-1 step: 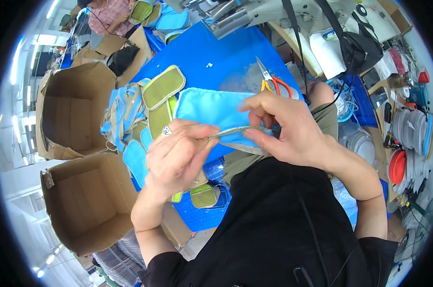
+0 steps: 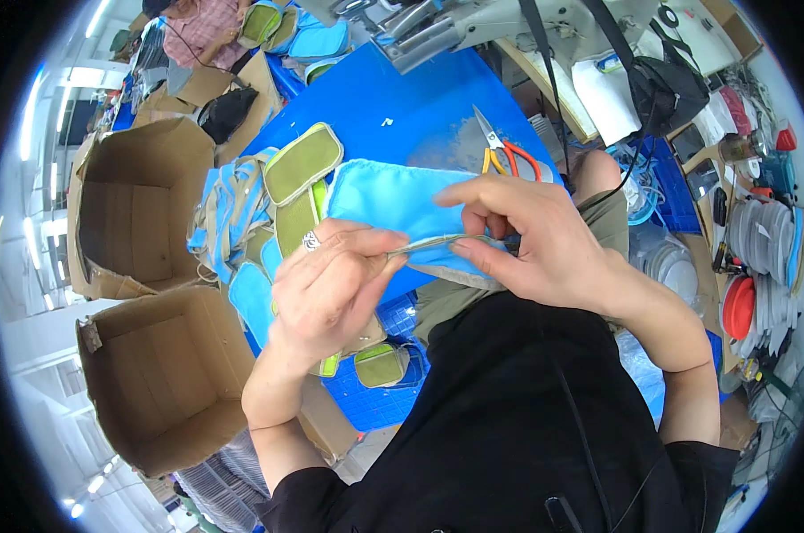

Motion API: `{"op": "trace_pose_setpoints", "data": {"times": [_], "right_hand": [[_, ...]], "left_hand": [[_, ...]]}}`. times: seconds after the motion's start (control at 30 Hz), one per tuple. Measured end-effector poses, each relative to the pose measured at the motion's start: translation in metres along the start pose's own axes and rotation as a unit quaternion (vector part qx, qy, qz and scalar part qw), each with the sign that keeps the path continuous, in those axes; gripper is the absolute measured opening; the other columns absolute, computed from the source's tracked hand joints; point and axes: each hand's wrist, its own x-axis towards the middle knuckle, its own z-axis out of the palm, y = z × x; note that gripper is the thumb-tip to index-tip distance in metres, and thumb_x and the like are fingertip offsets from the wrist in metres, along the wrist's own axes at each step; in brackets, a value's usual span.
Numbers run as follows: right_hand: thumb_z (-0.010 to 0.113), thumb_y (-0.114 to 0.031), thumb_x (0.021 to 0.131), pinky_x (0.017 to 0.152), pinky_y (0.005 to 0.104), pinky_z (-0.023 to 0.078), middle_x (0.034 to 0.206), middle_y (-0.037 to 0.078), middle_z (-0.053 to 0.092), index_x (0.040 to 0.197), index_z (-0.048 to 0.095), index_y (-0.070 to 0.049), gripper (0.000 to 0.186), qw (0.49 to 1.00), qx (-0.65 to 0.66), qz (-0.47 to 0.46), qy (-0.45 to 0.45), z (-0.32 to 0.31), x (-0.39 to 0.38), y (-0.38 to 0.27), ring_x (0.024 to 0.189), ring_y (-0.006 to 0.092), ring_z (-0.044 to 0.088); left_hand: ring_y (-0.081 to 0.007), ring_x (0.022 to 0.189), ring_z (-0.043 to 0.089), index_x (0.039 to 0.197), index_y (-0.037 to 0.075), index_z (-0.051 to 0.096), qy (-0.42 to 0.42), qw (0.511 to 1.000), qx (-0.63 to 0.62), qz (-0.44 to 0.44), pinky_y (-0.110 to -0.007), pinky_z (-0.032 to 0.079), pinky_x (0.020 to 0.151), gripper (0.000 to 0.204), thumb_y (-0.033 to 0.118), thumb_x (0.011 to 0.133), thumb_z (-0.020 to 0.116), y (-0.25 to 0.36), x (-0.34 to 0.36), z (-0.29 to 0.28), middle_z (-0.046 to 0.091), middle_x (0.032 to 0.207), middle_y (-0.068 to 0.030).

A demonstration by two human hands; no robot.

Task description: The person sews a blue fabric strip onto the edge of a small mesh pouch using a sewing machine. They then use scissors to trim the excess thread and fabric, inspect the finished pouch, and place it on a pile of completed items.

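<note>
A light-blue fabric piece [image 2: 380, 197] with a pale stitched edge lies in front of me, its near edge lifted. My left hand [image 2: 331, 280], with a ring on one finger, pinches the olive-grey seam of that edge between thumb and fingers. On the same seam, farther right, my right hand [image 2: 549, 240] grips with the thumb below and curled fingers above. Just beyond the right hand rest orange-handled scissors [image 2: 507, 155], blades apart. Olive fabric pieces [image 2: 304, 164] with pale borders overlap to the left of the blue fabric. The fabric's underside is mostly hidden.
Two open cardboard boxes [image 2: 167, 369] stand at the left. Blue-and-grey straps [image 2: 233, 209] pile on the blue table [image 2: 366, 107]'s left side. A sewing machine [image 2: 455, 35] is at the far edge. Another person [image 2: 202, 35] sits at the far left. A black bag [image 2: 668, 93] hangs right.
My right index finger has moved slightly left and down over the blue fabric. Both hands keep their hold on the seam.
</note>
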Motion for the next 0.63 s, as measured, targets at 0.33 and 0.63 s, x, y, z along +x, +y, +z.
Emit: {"op": "trace_pose_setpoints", "data": {"times": [0.33,0.63], "right_hand": [[0.076,-0.01,0.09,0.059,0.0258,0.045,0.074,0.003,0.066,0.096,0.074,0.0,0.012,0.978,0.155,0.125,-0.065,-0.016,0.004,-0.001,0.064,0.0075,0.059],[0.074,-0.009,0.095,0.068,0.0197,0.05,0.089,0.002,0.074,0.105,0.073,0.001,0.014,0.888,0.391,0.239,-0.03,-0.009,0.06,0.036,0.078,0.003,0.065]], "left_hand": [[-0.0223,0.083,0.07,0.079,0.002,0.063,-0.139,0.98,-0.109,-0.09,-0.032,0.054,0.073,0.017,-0.002,0.081,0.079,-0.026,0.047,-0.013,0.075,0.089,-0.0112],[-0.0128,0.088,0.066,0.086,0.005,0.056,-0.233,0.896,-0.325,-0.193,-0.029,0.053,0.082,0.023,0.003,0.088,0.079,-0.122,0.107,-0.009,0.071,0.092,-0.0079]]}}
